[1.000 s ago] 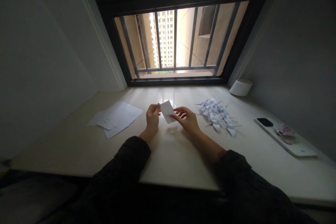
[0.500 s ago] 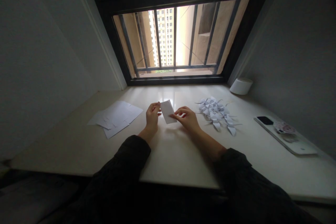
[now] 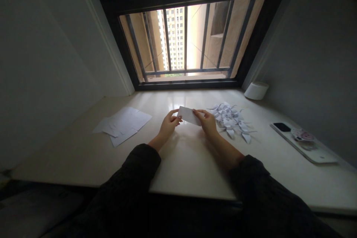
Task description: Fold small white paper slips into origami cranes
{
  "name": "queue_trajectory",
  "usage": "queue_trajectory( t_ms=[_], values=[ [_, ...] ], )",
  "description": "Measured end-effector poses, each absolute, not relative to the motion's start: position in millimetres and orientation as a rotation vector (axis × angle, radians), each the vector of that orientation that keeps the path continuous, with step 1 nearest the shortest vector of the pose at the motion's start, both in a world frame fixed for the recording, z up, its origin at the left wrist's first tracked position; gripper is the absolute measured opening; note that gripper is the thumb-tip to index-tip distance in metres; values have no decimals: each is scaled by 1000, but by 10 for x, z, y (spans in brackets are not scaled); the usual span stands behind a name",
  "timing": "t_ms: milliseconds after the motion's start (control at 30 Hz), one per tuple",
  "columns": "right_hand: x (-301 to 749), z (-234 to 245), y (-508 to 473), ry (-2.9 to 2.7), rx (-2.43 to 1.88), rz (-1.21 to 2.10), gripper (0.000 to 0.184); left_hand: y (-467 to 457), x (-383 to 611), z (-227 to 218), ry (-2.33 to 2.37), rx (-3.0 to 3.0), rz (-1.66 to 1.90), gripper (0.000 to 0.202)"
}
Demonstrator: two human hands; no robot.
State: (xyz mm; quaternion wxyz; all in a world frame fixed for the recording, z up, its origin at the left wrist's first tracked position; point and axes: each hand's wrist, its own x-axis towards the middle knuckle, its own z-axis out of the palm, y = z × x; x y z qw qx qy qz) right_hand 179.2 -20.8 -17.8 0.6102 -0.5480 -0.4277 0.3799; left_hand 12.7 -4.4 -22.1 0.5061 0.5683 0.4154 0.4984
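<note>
A small white rectangle of paper (image 3: 189, 115) is held up between my two hands, its long side running crosswise. My left hand (image 3: 169, 122) pinches its left end between thumb and fingers. At the right end, my right hand (image 3: 206, 121) grips the paper, thumb on the near face. Just beyond my right hand lies a cluster of folded white paper cranes (image 3: 227, 117). Left of my left hand, a loose stack of white paper sheets (image 3: 126, 122) rests on the sill.
On the right of the pale windowsill (image 3: 189, 171) lies a white phone (image 3: 304, 143) with a round grip on its back. A white roll (image 3: 256, 90) stands in the far right corner. The dark-framed window (image 3: 182, 86) closes off the back, with walls on both sides.
The paper has turned from slanting upright to lying crosswise. My left hand has moved right and now pinches its left end; my right hand has shifted slightly right.
</note>
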Motion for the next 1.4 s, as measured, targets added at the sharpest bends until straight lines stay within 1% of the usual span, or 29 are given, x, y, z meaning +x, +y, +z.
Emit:
queue_trajectory(
  t_ms=[100, 267, 433, 600, 667, 833, 933, 1067, 1200, 1400],
  values=[
    [1799, -162, -219, -995, -1251, 858, 47, -44, 127, -202, 1039, 1438, 1157, 33],
    [1796, -111, -249, -1022, -1262, 897, 53, -42, 84, -114, 1182, 1471, 1214, 34],
    [1765, -25, -306, -1033, -1219, 1031, 50, -29, 26, -53, 1105, 1472, 1181, 35],
    [1767, -18, -311, -974, -1222, 1074, 46, -21, 0, -58, 1015, 1618, 1070, 33],
    [1776, -19, -306, -945, -1237, 1086, 46, -15, -2, -65, 1003, 1632, 1085, 32],
    [1773, 20, -314, -989, -1221, 1177, 51, -8, 3, -29, 1024, 1456, 1297, 33],
    [1730, 29, -330, -1117, -1160, 1193, 49, -5, -5, 6, 1037, 1251, 1371, 37],
    [1673, -5, -346, -1209, -1099, 1213, 48, 26, -43, 1, 1109, 1074, 1388, 45],
    [1713, -65, -319, -1219, -1183, 1145, 47, 58, -71, -41, 1165, 1029, 1391, 49],
    [1821, -186, -188, -1042, -1200, 1042, 42, 32, -46, -75, 1078, 1034, 1229, 49]
  ],
)
